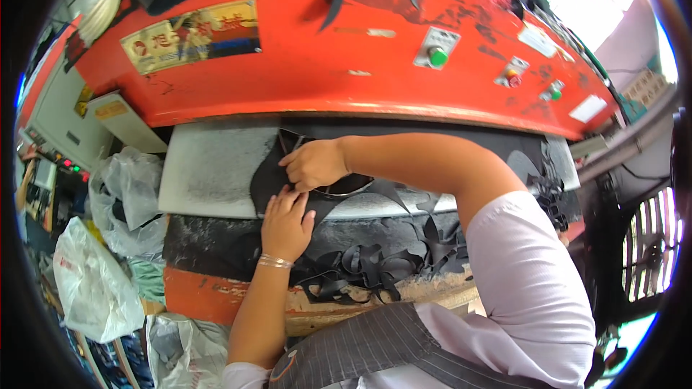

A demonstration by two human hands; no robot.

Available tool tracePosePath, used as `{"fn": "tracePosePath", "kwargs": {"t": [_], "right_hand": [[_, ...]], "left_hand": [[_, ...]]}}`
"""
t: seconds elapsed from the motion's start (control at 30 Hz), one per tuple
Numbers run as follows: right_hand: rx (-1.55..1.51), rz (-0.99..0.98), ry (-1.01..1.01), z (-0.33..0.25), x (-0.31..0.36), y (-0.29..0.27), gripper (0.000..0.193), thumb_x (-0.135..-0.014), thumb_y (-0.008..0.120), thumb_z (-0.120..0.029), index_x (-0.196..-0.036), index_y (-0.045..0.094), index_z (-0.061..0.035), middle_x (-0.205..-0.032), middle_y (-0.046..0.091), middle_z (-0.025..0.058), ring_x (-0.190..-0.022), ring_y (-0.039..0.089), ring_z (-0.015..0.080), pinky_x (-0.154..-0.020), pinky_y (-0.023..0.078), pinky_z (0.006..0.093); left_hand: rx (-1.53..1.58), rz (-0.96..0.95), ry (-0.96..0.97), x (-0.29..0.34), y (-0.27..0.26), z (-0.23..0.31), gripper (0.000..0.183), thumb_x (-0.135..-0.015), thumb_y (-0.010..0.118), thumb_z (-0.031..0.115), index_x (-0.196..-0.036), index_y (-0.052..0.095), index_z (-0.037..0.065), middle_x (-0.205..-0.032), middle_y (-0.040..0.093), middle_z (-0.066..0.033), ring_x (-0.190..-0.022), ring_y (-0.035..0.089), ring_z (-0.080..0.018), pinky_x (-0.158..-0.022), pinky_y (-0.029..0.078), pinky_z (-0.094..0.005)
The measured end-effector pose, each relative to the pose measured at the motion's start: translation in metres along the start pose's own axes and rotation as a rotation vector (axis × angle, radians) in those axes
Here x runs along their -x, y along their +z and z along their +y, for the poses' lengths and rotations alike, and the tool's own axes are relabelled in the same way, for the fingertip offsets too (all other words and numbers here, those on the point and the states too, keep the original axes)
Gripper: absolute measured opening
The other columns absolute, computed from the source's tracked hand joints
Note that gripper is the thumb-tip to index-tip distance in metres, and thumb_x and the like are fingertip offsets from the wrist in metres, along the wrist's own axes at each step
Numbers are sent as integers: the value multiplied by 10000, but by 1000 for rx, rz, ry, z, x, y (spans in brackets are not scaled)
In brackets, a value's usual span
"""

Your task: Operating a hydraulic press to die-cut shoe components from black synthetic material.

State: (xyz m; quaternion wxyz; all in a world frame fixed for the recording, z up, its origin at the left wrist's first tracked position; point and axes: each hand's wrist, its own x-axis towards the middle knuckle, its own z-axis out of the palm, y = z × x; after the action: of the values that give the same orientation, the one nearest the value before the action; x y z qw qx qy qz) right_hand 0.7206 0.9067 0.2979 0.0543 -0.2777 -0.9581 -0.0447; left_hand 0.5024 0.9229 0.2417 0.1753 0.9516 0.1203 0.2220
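Observation:
My right hand reaches across from the right, its fingers curled at a thin-edged metal cutting die. Under the die lies a black sheet of rubber-like or leather-like material, part of it spread over a worn white cutting board. My left hand rests on the sheet's near edge with fingers stretched out, the tips close to my right hand. Much of the die is covered by my right hand and forearm.
An orange-red press beam spans behind the board, with a green button and a red button. Black offcuts heap along the near ledge, more at the right end. Plastic bags crowd the left.

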Motion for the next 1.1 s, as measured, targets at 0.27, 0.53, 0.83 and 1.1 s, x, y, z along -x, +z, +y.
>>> {"fn": "tracePosePath", "kwargs": {"t": [0.27,0.53,0.83,1.1], "right_hand": [[416,101,490,-29,77,-150,169,-680,604,-186,-808,586,-77,-819,558,57,-839,592,253,-854,492,432],[-44,169,1597,-78,172,-65,279,-879,602,-297,-863,656,-23,-876,658,198,-862,629,398,-795,494,473],[-164,206,1682,-59,202,0,299,-870,604,-358,-931,695,-79,-904,670,181,-918,623,385,-812,501,458],[-335,497,1546,-180,221,2,797,-783,731,-409,-1408,406,-34,-1381,484,204,-1307,439,318,-1087,311,433]], "left_hand": [[30,-3,76,-25,-4,-17,393,-798,664,236,-1134,630,34,-1143,602,-102,-1155,530,-316,-977,398,-451],[221,50,106,-88,6,-32,458,-714,767,224,-1098,650,4,-926,614,-112,-889,554,-307,-803,456,-388],[222,-19,52,-116,31,-37,302,-714,749,152,-980,712,16,-859,604,-97,-859,546,-280,-774,448,-375],[260,-5,27,-119,36,-33,169,-729,738,114,-860,716,10,-822,609,-91,-814,568,-271,-733,461,-366]]}}
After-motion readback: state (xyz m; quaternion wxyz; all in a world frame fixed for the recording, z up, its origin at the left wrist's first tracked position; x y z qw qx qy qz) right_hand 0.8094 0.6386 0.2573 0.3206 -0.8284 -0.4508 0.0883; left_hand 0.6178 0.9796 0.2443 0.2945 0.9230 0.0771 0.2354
